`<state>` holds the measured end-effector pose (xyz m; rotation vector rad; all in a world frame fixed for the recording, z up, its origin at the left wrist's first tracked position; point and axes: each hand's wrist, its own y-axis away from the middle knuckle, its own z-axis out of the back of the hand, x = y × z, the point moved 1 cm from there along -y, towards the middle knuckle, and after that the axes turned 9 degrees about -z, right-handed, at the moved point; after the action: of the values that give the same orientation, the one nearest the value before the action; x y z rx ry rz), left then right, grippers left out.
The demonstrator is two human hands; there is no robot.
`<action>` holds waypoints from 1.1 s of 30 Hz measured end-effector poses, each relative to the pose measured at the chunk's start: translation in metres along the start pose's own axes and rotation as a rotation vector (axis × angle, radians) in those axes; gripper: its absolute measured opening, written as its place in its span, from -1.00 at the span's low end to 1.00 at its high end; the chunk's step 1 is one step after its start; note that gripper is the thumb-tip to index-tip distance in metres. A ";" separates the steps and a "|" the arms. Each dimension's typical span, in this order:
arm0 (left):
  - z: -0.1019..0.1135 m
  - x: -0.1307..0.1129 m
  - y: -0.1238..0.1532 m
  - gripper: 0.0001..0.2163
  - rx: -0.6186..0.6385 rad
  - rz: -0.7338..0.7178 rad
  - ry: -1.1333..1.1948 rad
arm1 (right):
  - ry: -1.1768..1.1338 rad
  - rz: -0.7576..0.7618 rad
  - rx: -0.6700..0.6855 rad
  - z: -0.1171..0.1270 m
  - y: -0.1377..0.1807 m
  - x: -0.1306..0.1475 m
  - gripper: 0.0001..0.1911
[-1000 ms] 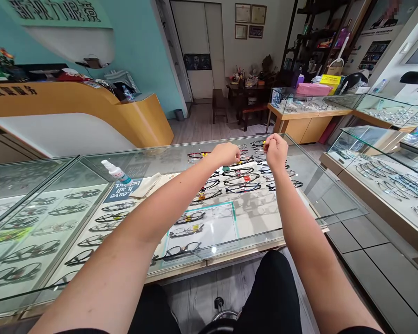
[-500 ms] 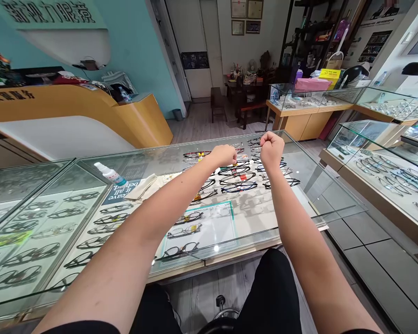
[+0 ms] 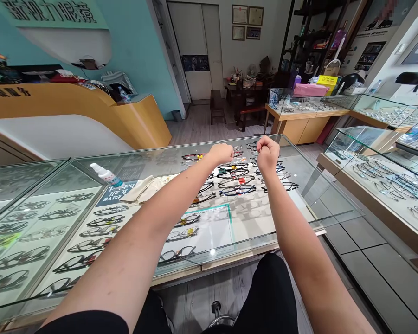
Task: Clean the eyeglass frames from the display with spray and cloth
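Both arms reach forward over a glass display counter. My left hand is a closed fist with its back toward me, and no object shows in it. Right of it, my right hand is also balled into a fist, fingers curled in and nothing visible in them. A gap separates the two fists. Beneath them, under the glass, lie rows of eyeglasses. On the counter to the left are a spray bottle lying tilted and a crumpled cream cloth.
Another section with eyeglasses adjoins on the left. A wooden reception desk stands beyond it. On the right is a second glass showcase. A dark bench stands at the back. My knees are under the counter's near edge.
The view has shifted slightly. My right fist has turned a little so its curled fingers show more, and it sits slightly closer to the left one. My left fist stays closed.
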<state>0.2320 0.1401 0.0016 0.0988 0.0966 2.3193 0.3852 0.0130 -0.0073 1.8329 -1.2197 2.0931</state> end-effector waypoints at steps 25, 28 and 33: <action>0.038 0.037 0.171 -0.63 -0.854 -0.042 1.149 | 0.023 -0.036 0.084 0.001 0.008 -0.005 -0.82; 0.016 0.051 0.206 -0.50 -0.962 0.031 1.293 | 0.012 -0.006 0.132 -0.015 0.023 0.011 -0.82; -0.019 0.067 0.235 -0.35 -0.997 0.103 1.543 | 0.040 0.064 0.388 -0.081 0.065 0.048 -0.84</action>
<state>0.0146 0.0284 0.0091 -2.1265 -0.3033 1.7271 0.2728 -0.0006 0.0063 1.9021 -0.9224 2.5346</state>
